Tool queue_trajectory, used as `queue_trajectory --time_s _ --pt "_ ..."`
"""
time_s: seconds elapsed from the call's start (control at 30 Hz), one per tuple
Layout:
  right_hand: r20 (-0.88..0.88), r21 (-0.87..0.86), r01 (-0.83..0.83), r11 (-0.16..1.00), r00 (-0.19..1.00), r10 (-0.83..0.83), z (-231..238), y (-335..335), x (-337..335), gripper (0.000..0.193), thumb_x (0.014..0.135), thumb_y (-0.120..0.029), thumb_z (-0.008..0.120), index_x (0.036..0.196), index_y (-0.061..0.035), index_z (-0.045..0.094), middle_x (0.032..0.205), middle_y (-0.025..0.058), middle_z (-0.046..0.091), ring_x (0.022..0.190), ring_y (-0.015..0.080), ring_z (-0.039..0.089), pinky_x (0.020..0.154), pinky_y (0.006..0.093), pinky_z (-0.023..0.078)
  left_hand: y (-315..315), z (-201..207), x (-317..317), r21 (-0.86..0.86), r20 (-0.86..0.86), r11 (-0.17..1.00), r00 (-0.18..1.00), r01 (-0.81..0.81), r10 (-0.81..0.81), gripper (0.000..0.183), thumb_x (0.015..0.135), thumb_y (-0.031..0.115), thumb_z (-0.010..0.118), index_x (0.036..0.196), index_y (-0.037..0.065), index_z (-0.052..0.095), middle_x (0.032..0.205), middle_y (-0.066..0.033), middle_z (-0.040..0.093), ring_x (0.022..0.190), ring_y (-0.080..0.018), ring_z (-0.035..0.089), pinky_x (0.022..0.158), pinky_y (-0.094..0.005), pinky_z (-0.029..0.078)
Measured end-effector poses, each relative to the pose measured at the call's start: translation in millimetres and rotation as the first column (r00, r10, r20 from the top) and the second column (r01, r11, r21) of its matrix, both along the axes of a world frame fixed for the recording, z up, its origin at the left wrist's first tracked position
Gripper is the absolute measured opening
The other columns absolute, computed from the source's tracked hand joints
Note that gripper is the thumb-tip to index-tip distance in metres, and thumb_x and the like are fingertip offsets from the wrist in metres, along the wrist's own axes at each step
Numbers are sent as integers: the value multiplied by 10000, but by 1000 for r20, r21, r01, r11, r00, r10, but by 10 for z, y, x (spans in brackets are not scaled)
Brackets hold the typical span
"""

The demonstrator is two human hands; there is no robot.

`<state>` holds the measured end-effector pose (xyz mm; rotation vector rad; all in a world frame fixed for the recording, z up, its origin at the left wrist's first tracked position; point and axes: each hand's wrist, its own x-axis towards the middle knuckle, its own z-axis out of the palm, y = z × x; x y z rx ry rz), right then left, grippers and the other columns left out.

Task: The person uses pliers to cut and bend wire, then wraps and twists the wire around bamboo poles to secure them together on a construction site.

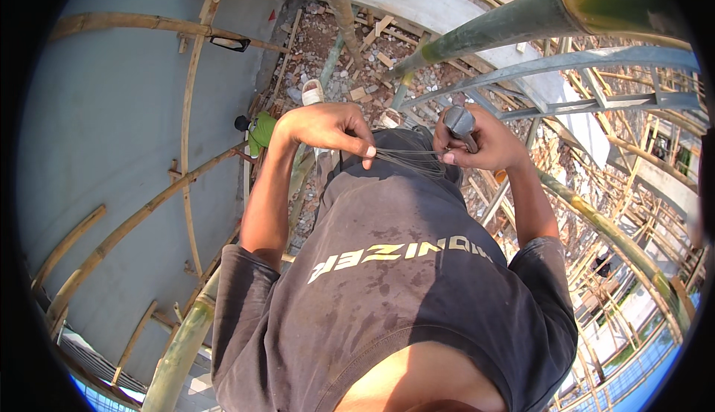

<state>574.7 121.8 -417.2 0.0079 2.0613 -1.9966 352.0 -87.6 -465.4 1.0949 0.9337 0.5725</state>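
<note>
A bundle of thin, dark wires (410, 160) stretches in front of my waist, sagging slightly between my two hands. My left hand (328, 127) pinches its left end between thumb and fingertips. At the other end, my right hand (488, 142) has the wires between thumb and fingers. That same hand also grips a hammer, whose grey metal head (459, 121) points up at me; most of its handle is hidden by the hand and the head.
Thick green bamboo (499, 28) crosses ahead on the right, above a grey metal frame (611, 104). Along the left runs a grey wall (119, 121) with bamboo poles (134, 226) before it. Rubble and wood scraps (365, 62) lie far below. A person in a green shirt (261, 133) is lower left.
</note>
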Motion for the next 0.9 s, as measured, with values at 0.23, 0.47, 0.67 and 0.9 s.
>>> queue_trajectory --time_s 0.23,0.47,0.67,0.9 --pt "-174 360 -2 933 982 69 89 -142 -30 333 763 -97 699 1071 -50 583 689 94 616 596 254 600 585 348 433 -70 -1 -38 174 -82 957 965 -232 249 312 904 269 700 1066 3 725 1042 -102 714 938 -159 637 823 -316 492" --pt "-194 304 529 792 848 -493 -262 -447 -95 346 785 -121 711 1081 -8 573 671 90 598 556 214 581 562 342 449 -26 -155 594 317 -406 104 -35 -943 913 606 902 368 738 1234 -52 454 1214 -153 497 1045 -212 574 841 -352 494" --pt "-124 304 564 768 823 -555 -402 -694 -164 367 789 -141 731 1086 4 570 685 91 594 565 153 555 537 315 433 -9 -64 949 -545 227 283 186 -789 956 408 968 265 669 1188 -40 510 1062 -88 629 941 -140 621 840 -286 515" --pt "-21 425 534 731 813 -582 -311 -676 -215 307 789 -150 744 1009 8 601 670 78 589 585 156 552 559 316 433 -139 -157 850 -284 130 372 349 -884 928 252 994 177 599 1149 -18 561 1058 -79 678 954 -141 628 888 -299 492"
